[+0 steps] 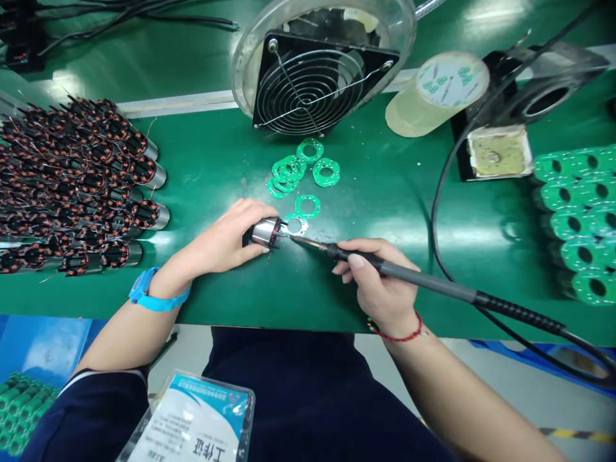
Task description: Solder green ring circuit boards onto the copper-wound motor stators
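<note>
My left hand (pixel 226 240) is wrapped round a small motor stator (pixel 266 232), a metal cylinder with copper windings, held on its side on the green bench. My right hand (pixel 378 282) grips a soldering iron (pixel 418 282) like a pen; its tip (pixel 296 239) touches the stator's winding end. A pale ring board (pixel 296 225) lies just behind the tip. Loose green ring boards (pixel 308 206) lie a little farther back.
Stacked wound stators (pixel 72 186) fill the left side. A fume fan (pixel 315 80) stands at the back centre, a tape roll (pixel 436 93) and an iron stand with sponge (pixel 500 154) to its right. Stators capped with green boards (pixel 577 224) sit at far right. The iron's cable (pixel 440 192) loops across the bench.
</note>
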